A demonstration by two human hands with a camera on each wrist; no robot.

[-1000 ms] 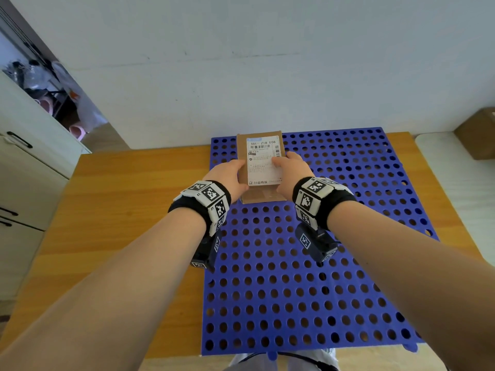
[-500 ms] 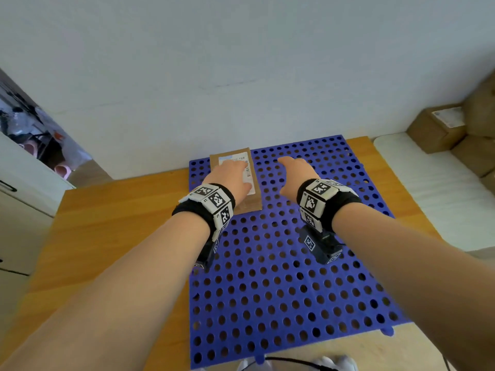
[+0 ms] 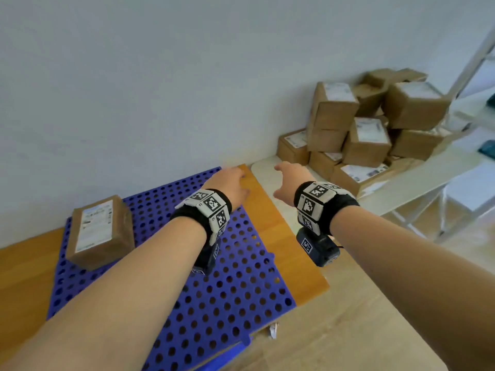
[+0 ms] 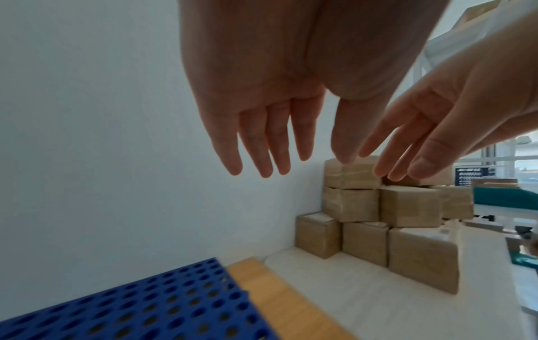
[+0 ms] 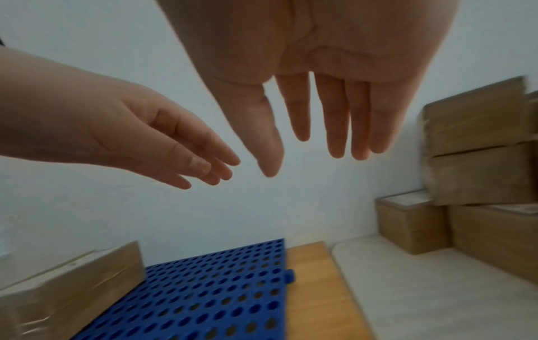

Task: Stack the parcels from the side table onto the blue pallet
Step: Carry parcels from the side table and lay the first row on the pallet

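One brown cardboard parcel with a white label (image 3: 100, 231) lay flat at the far left corner of the perforated blue plastic pallet (image 3: 214, 303). The head view showed only knuckles; the wrist views showed the left hand (image 4: 279, 96) and right hand (image 5: 329, 76) empty, fingers straight and spread. The heap of brown cardboard parcels (image 3: 369, 129) sat on the white side table (image 3: 417, 172), beyond both hands.

Head view downward; close wrist views, perhaps blurred, sharing parcels (image 4: 361, 207).
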